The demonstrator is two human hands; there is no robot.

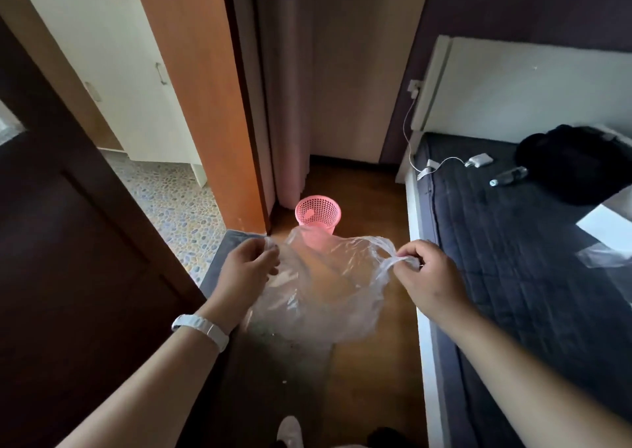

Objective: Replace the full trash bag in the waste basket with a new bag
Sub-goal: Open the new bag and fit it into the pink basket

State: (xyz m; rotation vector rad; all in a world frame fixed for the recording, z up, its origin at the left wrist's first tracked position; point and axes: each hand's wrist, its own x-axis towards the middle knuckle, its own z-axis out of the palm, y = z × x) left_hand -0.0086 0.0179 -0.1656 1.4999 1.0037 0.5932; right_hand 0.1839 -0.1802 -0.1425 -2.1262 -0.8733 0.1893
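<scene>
I am holding a clear new bag point(318, 283) stretched between both hands: left hand point(248, 266) and right hand point(427, 276) each pinching its rim closed-fingered. The pink waste basket point(318, 214) is standing empty ahead, near the curtain point(287, 105). Next, I judge, comes lining it; open floor point(369, 201) between door point(68, 225) and bed point(513, 242).

bare floor point(369, 208) open around pink basket point(318, 214), door point(68, 242) left, bed point(513, 242) right

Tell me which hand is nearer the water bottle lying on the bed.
Right. The right hand grips the clear bag beside the bed edge, below-left of the water bottle. The left hand holds the bag's opposite side, farther away.
</scene>
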